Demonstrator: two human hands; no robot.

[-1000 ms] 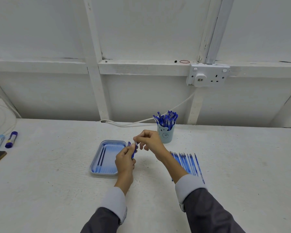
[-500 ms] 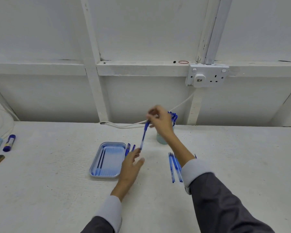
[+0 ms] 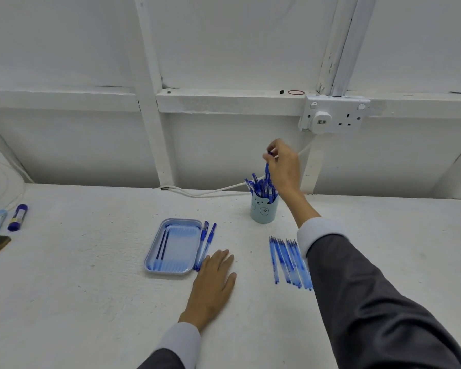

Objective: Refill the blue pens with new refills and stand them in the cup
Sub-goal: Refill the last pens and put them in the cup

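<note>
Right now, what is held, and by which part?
The right hand pinches a blue pen by its top end, above the cup; the left hand holds nothing.

Open table (image 3: 91,302) lies between the tray (image 3: 155,246) and the row of refills (image 3: 288,262), partly taken by the left hand (image 3: 213,280). The cup (image 3: 262,210) is crowded with pens (image 3: 258,186), with a cable (image 3: 210,191) close behind.

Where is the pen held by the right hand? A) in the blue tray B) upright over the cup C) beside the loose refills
B: the right hand pinches the pen by its top, upright, right above the cup holding the other pens.
</note>
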